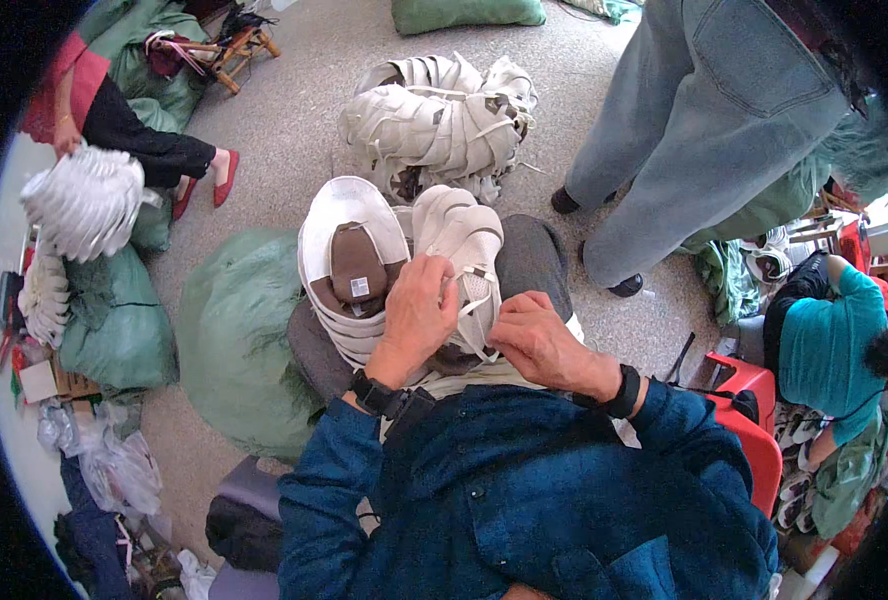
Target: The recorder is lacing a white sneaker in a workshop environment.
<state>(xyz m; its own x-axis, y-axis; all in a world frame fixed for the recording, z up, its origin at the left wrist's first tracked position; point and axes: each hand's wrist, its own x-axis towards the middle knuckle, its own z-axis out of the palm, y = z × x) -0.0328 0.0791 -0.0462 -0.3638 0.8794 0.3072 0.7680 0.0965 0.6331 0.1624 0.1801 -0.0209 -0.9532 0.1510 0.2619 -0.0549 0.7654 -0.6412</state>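
Observation:
Across my lap lie two stacks of nested off-white shoe uppers. In the left stack, an upper [314, 235] shows its brown lining and a small pale label. The right stack has a top upper [454, 215] with its tongue up and a white shoelace [477, 295] threaded loosely through it. My left hand [416, 315] curls over the left side of this upper, with thumb and fingers closed against its edge by the lace. On the opposite side, my right hand [544, 340] pinches at the lace; the fingertips partly hide it. Dark bands circle both wrists.
On the speckled floor ahead lies a pile of more uppers [434, 125]. A green sack [234, 330] rests at my left. One person in grey jeans [664, 150] stands close at right, and another at far left holds a white stack [89, 200]. A red chair [749, 420] is right.

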